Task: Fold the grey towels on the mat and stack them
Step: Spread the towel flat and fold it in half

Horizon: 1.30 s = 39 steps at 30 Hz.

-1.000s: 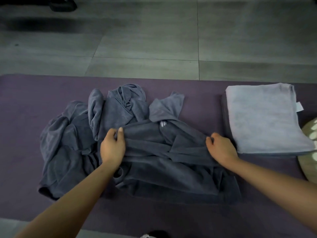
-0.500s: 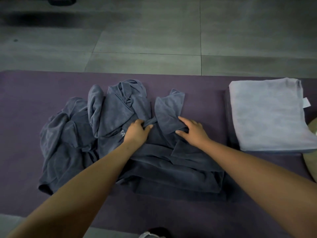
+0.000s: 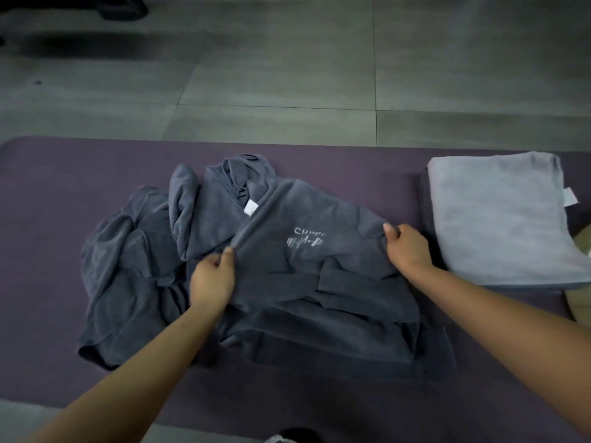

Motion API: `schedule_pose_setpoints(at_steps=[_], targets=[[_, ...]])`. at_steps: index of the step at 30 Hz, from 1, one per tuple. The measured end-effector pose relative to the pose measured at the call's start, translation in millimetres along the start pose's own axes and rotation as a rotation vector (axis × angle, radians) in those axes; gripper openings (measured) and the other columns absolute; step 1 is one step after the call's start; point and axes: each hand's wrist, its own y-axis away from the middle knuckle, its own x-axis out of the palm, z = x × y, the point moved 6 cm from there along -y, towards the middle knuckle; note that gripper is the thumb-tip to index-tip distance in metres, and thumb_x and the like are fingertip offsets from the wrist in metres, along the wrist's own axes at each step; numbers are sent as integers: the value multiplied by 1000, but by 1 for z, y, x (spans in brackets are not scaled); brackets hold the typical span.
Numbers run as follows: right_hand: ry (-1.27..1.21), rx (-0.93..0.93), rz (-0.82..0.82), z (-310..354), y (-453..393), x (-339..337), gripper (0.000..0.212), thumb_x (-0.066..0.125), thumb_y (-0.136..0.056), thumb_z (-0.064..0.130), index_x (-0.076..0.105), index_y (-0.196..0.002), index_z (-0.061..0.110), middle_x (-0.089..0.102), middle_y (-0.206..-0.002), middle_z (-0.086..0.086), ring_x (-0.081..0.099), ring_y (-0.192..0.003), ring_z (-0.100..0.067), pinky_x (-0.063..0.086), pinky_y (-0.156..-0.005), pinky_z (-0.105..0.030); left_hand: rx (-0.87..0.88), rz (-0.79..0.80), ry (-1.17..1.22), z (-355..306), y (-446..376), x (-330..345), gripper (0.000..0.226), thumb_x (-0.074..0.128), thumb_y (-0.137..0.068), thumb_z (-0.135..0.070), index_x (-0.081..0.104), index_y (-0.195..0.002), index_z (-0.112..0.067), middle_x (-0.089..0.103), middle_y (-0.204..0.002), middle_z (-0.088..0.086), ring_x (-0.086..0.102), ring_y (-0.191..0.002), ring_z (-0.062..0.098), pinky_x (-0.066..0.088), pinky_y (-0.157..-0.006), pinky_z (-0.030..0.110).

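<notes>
While both hands (image 3: pixel 211 279) (image 3: pixel 407 247) pinch 1 dark towel (image 3: pixel 319 282): purple mat (image 3: pixel 64 203), grey tiled floor (image 3: pixel 271 75).

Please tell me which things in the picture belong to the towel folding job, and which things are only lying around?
Belonging to the job:
- dark grey towel with a logo, gripped by the left hand and right hand
- crumpled dark grey towels
- folded light grey towel
- purple mat

Only lying around:
- dark object on the floor
- pale object at the right edge
</notes>
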Motion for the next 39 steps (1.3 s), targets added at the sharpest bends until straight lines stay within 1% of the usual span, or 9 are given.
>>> schedule_pose_setpoints(at_steps=[3, 7, 11, 14, 20, 26, 30, 35, 39], targets=[[88, 94, 114, -15, -1, 7, 47, 36, -100, 33, 50, -117, -8, 54, -124, -30, 51, -115, -41, 41, -89, -38, 19, 70, -250, 4, 2, 7, 45, 39, -96, -45, 57, -77, -8, 61, -84, 9, 56, -86, 31, 40, -73, 34], [-21, 21, 183, -11, 2, 19, 62, 57, -90, 40, 38, -138, 5, 44, -139, -20, 44, -127, -34, 37, -100, -35, 235, 39, -234, -23, -17, 19, 40, 39, -88, -55, 49, -74, -20, 60, -89, 17, 59, -86, 35, 44, -69, 40], [-22, -38, 167, -5, -1, 23, 62, 69, -82, 32, 44, -137, 15, 44, -136, -18, 43, -125, -30, 35, -101, -29, 376, 104, -235, -67, -38, 48, 35, 46, -95, -40, 53, -72, -14, 55, -78, 9, 56, -89, 38, 40, -64, 32], [-35, -92, 162, 1, -4, 25, 49, 71, -81, 26, 57, -127, 14, 55, -129, -17, 50, -119, -28, 37, -97, -25, 292, 157, -238, -85, -54, 73, 40, 52, -93, -37, 57, -95, 2, 61, -98, 24, 56, -96, 41, 40, -68, 35], [67, -112, 273, 0, -9, 20, 45, 78, -75, 27, 67, -112, 4, 65, -118, -13, 59, -110, -23, 40, -87, -20, 102, 294, -313, -104, -61, 96, 50, 61, -90, -36, 55, -122, 2, 61, -119, 16, 56, -113, 33, 44, -84, 34], [-213, -154, 123, 11, -18, -5, 17, 73, -79, 27, 72, -83, 10, 67, -80, -2, 58, -75, -11, 40, -62, -17, -107, 288, 344, -96, -80, 78, 29, 62, -90, -33, 63, -107, -9, 67, -107, 13, 62, -107, 30, 50, -96, 42], [-420, -98, 85, 14, -25, -15, 11, 62, -89, 22, 58, -81, 16, 58, -73, 3, 50, -69, -10, 38, -61, -20, -153, 374, 594, -99, -78, 68, 24, 60, -93, -29, 67, -97, -7, 71, -94, 12, 67, -96, 28, 55, -85, 38], [-509, -106, 94, 21, -29, -27, 15, 56, -92, 30, 55, -78, 24, 56, -77, 9, 50, -71, -8, 41, -68, -23, -197, 527, 613, -107, -65, 55, 46, 69, -84, -39, 66, -109, -1, 72, -102, 17, 70, -93, 29, 58, -77, 36], [-559, -172, 133, 34, -29, -42, 13, 61, -89, 33, 64, -93, 21, 63, -87, 8, 57, -78, -6, 44, -69, -21, -19, 409, 576, -121, -80, 25, 33, 65, -88, -30, 65, -111, -7, 70, -102, 13, 69, -90, 25, 55, -71, 30]])
